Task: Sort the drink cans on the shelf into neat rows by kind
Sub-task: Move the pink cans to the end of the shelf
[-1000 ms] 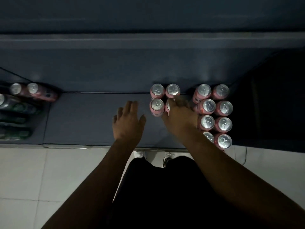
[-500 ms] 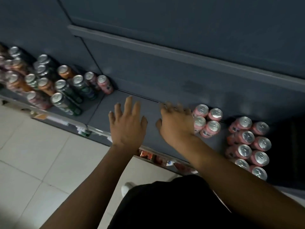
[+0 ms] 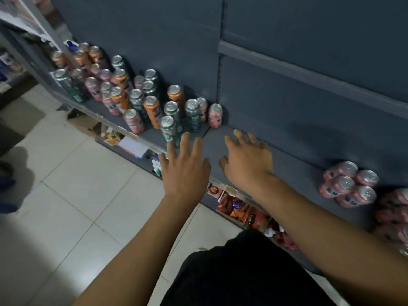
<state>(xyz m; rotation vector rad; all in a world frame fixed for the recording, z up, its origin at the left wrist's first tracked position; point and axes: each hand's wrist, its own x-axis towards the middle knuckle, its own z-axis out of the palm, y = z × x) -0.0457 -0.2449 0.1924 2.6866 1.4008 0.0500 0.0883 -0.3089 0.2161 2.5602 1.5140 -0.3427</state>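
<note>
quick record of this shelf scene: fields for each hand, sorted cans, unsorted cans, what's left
left: left hand open, fingers spread, holding nothing, fingertips near a green can
right: right hand open, empty, over the bare shelf
sorted: pink cans packed together at the right end
unsorted: mixed cans at the left, pink, orange and green jumbled
left to do: mixed group not yet in rows by kind

Dark shelf (image 3: 294,171) with mixed upright cans (image 3: 152,111)
</note>
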